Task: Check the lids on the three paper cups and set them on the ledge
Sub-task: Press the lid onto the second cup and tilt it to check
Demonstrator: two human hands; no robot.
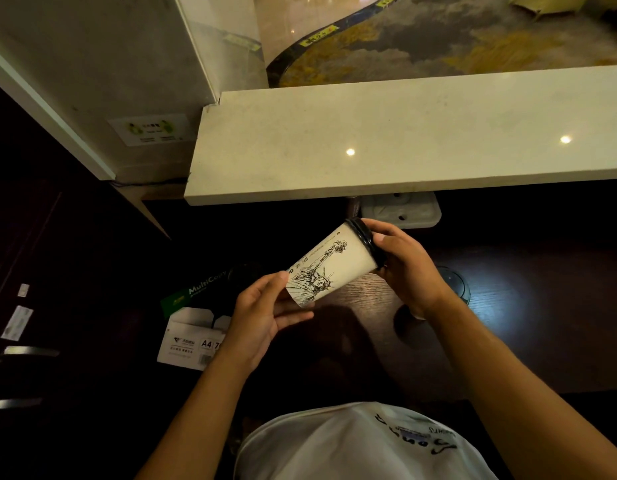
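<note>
A white paper cup [329,268] printed with a Statue of Liberty drawing is held tilted, almost on its side, above the dark desk. Its black lid [365,239] points up and to the right. My left hand [265,315] grips the cup's base end. My right hand [409,268] is wrapped around the lid end, fingers on the lid's rim. The pale stone ledge [369,143] runs across the view above the cup and carries no cups. Another dark lid shape [243,275] shows dimly left of my left hand; a second one [454,284] sits right of my right wrist.
A box of A4 copy paper [193,327] lies on the dark desk [508,323] at the left. A white power socket block [400,209] sits under the ledge's front edge. A glass panel and a pale wall [103,81] rise at the upper left.
</note>
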